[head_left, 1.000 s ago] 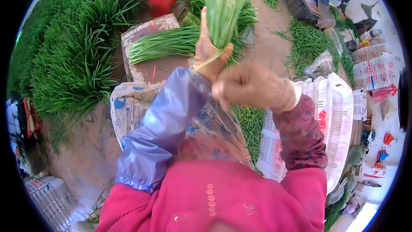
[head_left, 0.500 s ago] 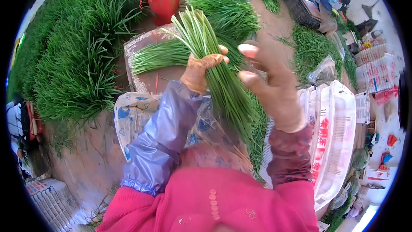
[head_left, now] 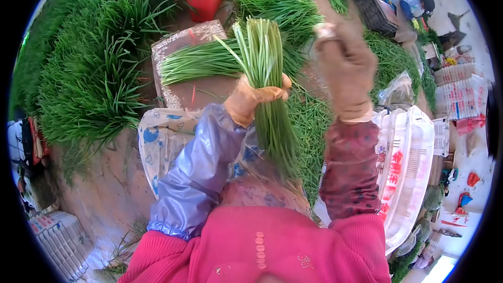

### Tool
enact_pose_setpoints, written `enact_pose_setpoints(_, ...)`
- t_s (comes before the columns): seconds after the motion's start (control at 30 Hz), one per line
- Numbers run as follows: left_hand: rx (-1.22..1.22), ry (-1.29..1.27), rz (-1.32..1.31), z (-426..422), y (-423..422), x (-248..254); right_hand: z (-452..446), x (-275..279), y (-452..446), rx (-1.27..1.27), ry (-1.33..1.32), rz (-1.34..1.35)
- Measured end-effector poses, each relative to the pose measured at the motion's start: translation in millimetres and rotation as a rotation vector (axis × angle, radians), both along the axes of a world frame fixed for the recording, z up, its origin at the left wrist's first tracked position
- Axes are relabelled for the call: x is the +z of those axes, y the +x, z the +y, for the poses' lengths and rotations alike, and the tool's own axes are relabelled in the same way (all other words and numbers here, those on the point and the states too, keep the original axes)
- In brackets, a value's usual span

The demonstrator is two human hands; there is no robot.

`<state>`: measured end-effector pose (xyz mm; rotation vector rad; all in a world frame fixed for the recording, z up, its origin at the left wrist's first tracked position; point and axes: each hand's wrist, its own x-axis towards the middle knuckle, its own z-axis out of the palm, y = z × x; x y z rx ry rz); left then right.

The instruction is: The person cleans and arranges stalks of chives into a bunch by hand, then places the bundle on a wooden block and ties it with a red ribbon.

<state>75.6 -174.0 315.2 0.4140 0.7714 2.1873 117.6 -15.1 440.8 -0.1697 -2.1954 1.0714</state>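
My left hand, in a tan glove, is wrapped round a bunch of garlic chives. Their pale cut ends point up and away, and the green leaves hang towards my lap. To the right of the bunch, my gloved right hand is raised and apart from it. Motion smears its fingers; they look bent, but whether anything is between them I cannot make out. Behind my left hand, more chives lie across a low board, with a red strip under them.
A tall mass of chives fills the left. A red bucket with red ties stands at the back, beside a chive heap. Stacked white baskets are at my right. Another person is at far right, near a black crate.
The bunch in my left hand has swung from slanting to nearly upright. My right hand has moved up and away from it, and its spread fingers now look more bent.
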Motion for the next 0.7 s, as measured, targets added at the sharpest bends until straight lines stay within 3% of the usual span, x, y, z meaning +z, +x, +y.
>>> enact_pose_setpoints(0.03,-0.013,0.016,0.034,-0.1,-0.5,-2.0,11.9,0.9,1.1,-0.04,-0.231,0.118)
enact_pose_setpoints(0.13,-0.052,0.067,0.045,-5.6,-2.9,-2.5,53.4,13.8,22.8,-0.19,-0.289,0.152)
enact_pose_setpoints(0.2,-0.044,0.115,-0.019,-5.2,-1.8,-0.8,80.6,-6.6,39.9,-0.265,0.017,-0.338)
enact_pose_setpoints(0.23,-0.038,0.133,-0.039,-3.7,-1.2,-0.3,77.8,-30.0,46.9,-0.156,0.262,-0.427)
enact_pose_setpoints(0.37,0.047,0.31,-0.114,14.3,5.6,8.6,-9.6,-63.5,79.8,0.274,0.072,-0.626)
enact_pose_setpoints(0.43,-0.038,0.39,-0.167,14.5,2.7,3.0,-46.8,-73.8,77.2,0.21,0.045,-0.598)
enact_pose_setpoints(0.6,0.166,0.253,-0.117,25.7,-6.2,-16.9,-43.0,-93.3,51.8,0.099,-0.081,-0.616)
enact_pose_setpoints(0.67,0.317,0.12,-0.057,29.9,-13.3,-13.4,-17.3,-88.0,35.1,0.081,0.129,-0.748)
enact_pose_setpoints(0.7,0.253,0.073,-0.09,23.9,-18.1,-6.5,-8.8,-79.5,24.4,0.145,0.184,-0.675)
